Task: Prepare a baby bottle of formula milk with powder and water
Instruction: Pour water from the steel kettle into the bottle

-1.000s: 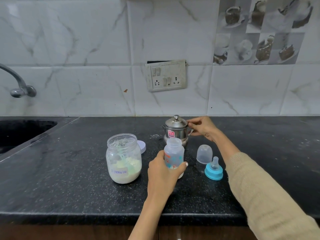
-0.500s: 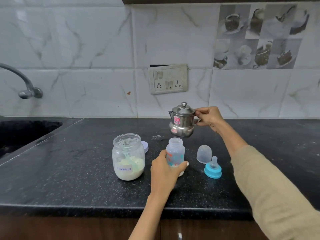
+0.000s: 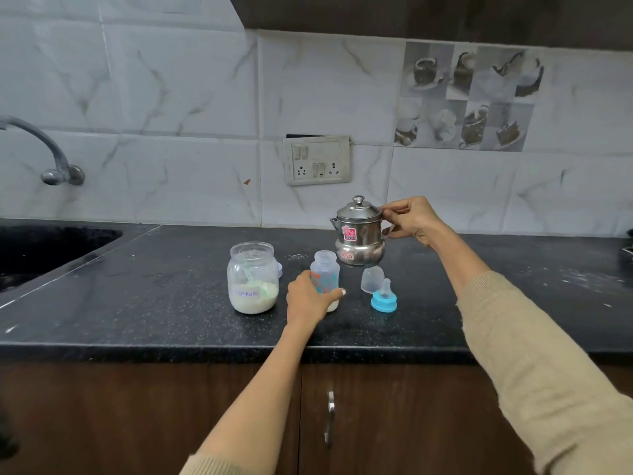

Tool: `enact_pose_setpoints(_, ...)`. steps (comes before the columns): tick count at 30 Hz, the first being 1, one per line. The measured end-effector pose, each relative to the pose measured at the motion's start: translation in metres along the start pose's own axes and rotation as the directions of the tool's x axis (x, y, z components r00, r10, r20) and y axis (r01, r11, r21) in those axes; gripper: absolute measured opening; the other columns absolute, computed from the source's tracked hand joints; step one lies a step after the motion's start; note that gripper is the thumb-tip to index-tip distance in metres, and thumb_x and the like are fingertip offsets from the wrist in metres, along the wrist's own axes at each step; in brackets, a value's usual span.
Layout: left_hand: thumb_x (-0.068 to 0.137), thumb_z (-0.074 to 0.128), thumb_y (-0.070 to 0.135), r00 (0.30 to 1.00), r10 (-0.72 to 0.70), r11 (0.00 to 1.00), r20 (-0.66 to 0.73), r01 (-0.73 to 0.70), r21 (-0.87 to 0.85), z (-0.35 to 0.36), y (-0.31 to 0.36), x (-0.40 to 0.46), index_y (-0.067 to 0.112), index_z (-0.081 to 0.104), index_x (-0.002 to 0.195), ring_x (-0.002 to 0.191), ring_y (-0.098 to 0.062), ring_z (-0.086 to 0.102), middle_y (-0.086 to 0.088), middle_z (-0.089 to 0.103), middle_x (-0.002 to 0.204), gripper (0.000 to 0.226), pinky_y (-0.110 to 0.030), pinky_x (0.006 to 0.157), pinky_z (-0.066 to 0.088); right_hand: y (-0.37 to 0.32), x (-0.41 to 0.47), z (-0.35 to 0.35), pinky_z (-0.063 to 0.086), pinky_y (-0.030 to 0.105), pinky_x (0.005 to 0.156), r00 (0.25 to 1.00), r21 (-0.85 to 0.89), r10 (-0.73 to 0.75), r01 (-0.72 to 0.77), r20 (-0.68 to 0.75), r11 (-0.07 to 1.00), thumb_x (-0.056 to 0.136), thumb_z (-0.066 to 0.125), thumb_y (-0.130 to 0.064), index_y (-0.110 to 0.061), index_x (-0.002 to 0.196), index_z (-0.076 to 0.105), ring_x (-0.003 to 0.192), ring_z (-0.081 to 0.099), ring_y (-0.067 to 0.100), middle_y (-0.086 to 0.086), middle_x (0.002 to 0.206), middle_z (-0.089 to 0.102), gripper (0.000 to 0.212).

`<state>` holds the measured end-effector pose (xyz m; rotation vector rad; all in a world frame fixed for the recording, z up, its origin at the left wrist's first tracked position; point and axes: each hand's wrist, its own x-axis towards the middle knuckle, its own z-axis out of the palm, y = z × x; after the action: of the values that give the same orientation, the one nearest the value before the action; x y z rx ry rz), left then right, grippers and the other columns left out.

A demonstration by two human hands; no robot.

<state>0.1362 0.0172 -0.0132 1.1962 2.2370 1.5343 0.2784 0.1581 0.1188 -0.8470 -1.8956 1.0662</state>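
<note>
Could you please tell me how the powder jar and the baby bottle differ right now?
The jar is wide and holds much powder; the bottle is slim with only a little. The jar stands untouched; the left hand holds the bottle. Both are clear, open and upright on the counter.

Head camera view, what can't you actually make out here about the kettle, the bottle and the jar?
- Steel kettle: contents hidden by its lid and metal wall; its handle covered by the right hand.
- Baby bottle: lower part hidden behind the left hand.
- Formula jar: label writing too small and blurred.
- Sink: cut off by the left edge.
</note>
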Motion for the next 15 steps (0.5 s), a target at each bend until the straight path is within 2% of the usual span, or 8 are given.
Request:
enact_pose_setpoints(3,0.066,0.081,0.044,1.000,0.012,1.000,0.018,-0.012,0.027,-0.002,0.001,-0.001,0.007,0.057,0.116,0.108,-0.026,0.058,-0.010,0.063,0.117,0.066,-0.041,0.091,0.050,-0.004,-0.010,-0.005,0.059,0.021,0.054,1.000,-0.046,0.012,-0.011,0.019,0.999,0.092,0.056,0.000,0.003,0.113,0.066,0.061,0.066,0.016,0.009,0.085,0.067,0.024)
enact_pose_setpoints(6,0.068,0.080,0.044,1.000,0.013,0.999,0.019,-0.013,0.044,-0.004,0.002,-0.002,0.006,0.056,0.116,0.108,-0.027,0.058,-0.010,0.062,0.117,0.065,-0.039,0.090,0.049,-0.006,-0.017,-0.005,0.060,0.025,0.061,0.999,-0.102,0.023,-0.020,0.028,0.995,0.091,0.056,0.001,0.001,0.113,0.066,0.074,0.065,0.021,0.012,0.097,0.066,0.024)
enact_pose_setpoints(9,0.069,0.079,0.043,1.000,0.019,0.999,0.021,-0.020,0.049,-0.004,0.001,-0.003,0.006,0.056,0.117,0.109,-0.027,0.057,-0.011,0.062,0.118,0.065,-0.038,0.090,0.049,-0.007,-0.022,-0.005,0.059,0.026,0.063,0.999,-0.138,0.028,-0.023,0.035,0.990,0.091,0.057,0.001,-0.001,0.113,0.067,0.082,0.066,0.026,0.011,0.099,0.066,0.024)
enact_pose_setpoints(15,0.068,0.080,0.042,1.000,0.011,0.999,0.025,-0.012,0.030,-0.003,0.001,-0.003,0.006,0.055,0.116,0.108,-0.027,0.057,-0.011,0.061,0.118,0.065,-0.040,0.091,0.049,-0.013,-0.019,0.000,0.059,0.022,0.057,0.998,-0.196,0.027,-0.017,0.051,0.980,0.091,0.058,-0.001,-0.001,0.110,0.068,0.071,0.065,0.018,0.011,0.099,0.067,0.022)
